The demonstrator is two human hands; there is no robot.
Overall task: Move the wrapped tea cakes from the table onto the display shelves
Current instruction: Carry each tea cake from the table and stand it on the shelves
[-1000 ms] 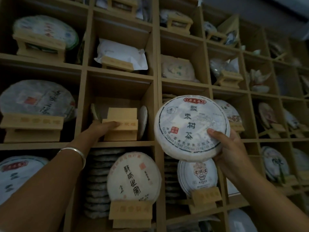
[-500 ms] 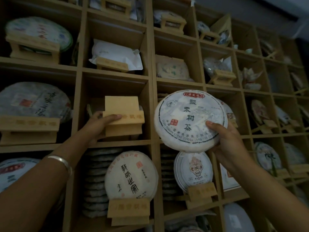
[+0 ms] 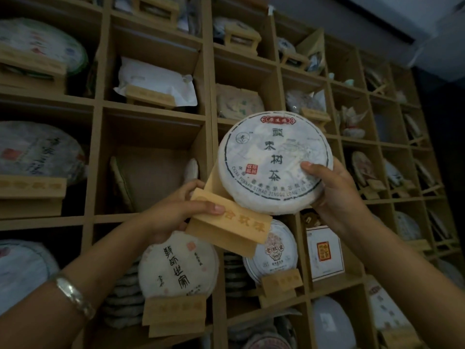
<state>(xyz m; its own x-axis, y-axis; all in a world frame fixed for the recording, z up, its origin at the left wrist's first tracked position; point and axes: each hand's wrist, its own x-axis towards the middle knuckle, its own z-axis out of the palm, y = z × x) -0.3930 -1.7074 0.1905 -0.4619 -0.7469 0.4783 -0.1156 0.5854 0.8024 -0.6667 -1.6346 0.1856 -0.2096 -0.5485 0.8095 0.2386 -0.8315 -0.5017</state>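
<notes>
Hands up in front of the shelves (image 3: 210, 71), both loaded. The right hand (image 3: 334, 195) grips the wrapped tea cake (image 3: 274, 162) at its lower right rim, thumb curled over the printed face, fingers hidden behind. The cake stands tilted in the air, its lower edge touching the wooden stand (image 3: 226, 222), its back against the stand's upright board. The left hand (image 3: 173, 212) holds that stand by its left end, thumb pressed along the front lip with gold lettering, fingers wrapped underneath. A silver bracelet (image 3: 71, 294) rides on the left wrist.

Cake and stand hang clear of the shelf front, just right of the open compartment (image 3: 151, 172) in the middle row. That compartment shows room in its centre, with one cake leaning against each side wall. Its bottom board lies just behind the left hand. Below, a cake with black brush writing (image 3: 176, 270) sits on its own stand, and further right a smaller cake (image 3: 274, 253) on another. The surrounding compartments are filled with wrapped cakes on stands.
</notes>
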